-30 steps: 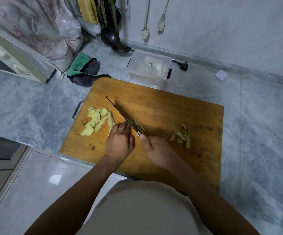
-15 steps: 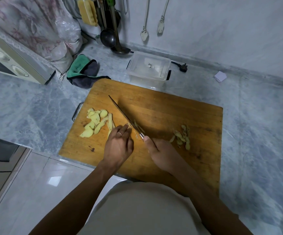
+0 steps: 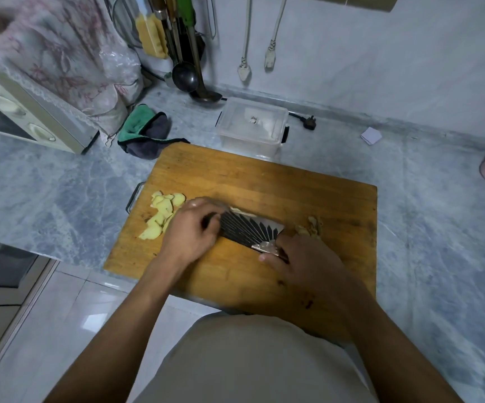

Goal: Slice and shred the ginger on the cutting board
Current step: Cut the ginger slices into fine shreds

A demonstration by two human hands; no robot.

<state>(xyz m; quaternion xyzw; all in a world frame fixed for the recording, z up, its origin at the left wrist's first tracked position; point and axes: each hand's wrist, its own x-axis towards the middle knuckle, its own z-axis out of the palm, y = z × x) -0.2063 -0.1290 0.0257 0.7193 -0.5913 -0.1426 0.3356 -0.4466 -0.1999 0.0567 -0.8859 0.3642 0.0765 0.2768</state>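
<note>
- You had your right hand [image 3: 308, 263] wrapped around the handle of the cleaver [image 3: 250, 231], with the broad blade tipped over so its dark patterned flat faced up at the camera.
- Your left hand [image 3: 190, 231] was curled, fingers bent down against the far end of the blade; whether it pinched any ginger underneath, I couldn't tell.
- A thin pale strip showed just past the blade's far edge, likely ginger pieces [image 3: 242, 211], mid-board.
- Slicing looked well along: a loose heap of ginger slices [image 3: 162, 213] lay near the left edge of the cutting board [image 3: 264, 175], just beside your left hand.
- Near the right edge sat a small clump of ginger scraps [image 3: 311, 225], duller in colour, probably peel or trimmings.
- Shredding, by my read, was barely started: that left heap was in flat slices, not strips, so most of it remained to be cut fine.
- The wooden board sat at the front edge of a grey marble countertop [image 3: 61, 184].
- Behind the board's far edge stood a clear plastic container [image 3: 253, 126], and off its far left corner lay a crumpled green and grey cloth [image 3: 145, 132].
- A cream toaster oven [image 3: 26, 117] sat at the far left, ladles [image 3: 189, 74] hung against the wall, and two plugs [image 3: 257, 64] dangled there.
</note>
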